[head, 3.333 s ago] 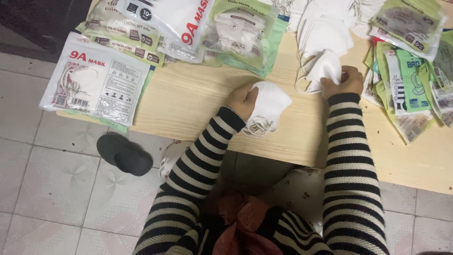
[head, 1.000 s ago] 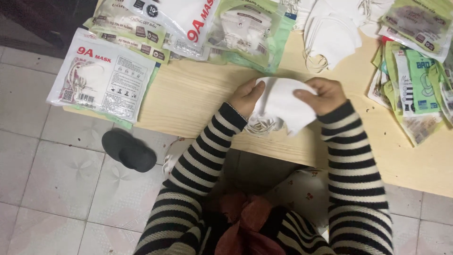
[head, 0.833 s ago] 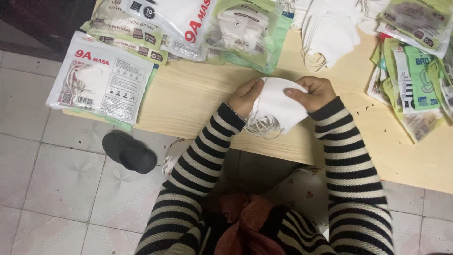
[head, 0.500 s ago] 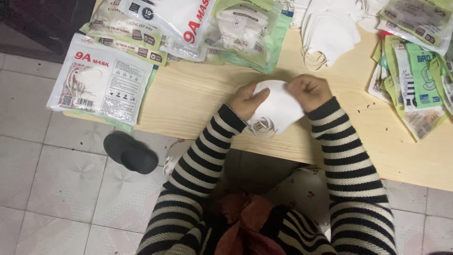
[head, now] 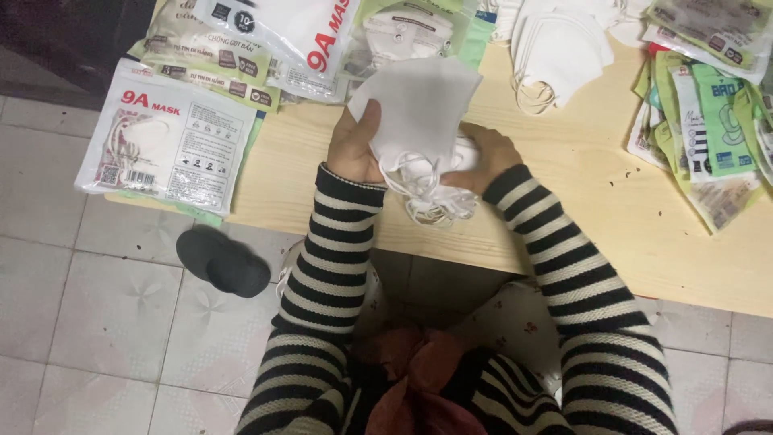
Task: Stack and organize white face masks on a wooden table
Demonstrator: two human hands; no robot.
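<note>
Left hand (head: 354, 145): clamped on the left edge of a stack of white face masks (head: 419, 113), thumb pressed on top.
Right hand (head: 487, 157): closed around the stack's lower right side, fingers mostly hidden beneath it.
Masks: held raised just above the wooden table (head: 596, 193), tilted, ear loops (head: 431, 205) dangling below.
Nearby: loose pile of white masks (head: 560, 48) beyond the right hand; printed mask packets (head: 173, 145) left; green packets (head: 708, 121) right.
Floor: black slipper (head: 224, 262) on tiles.
</note>
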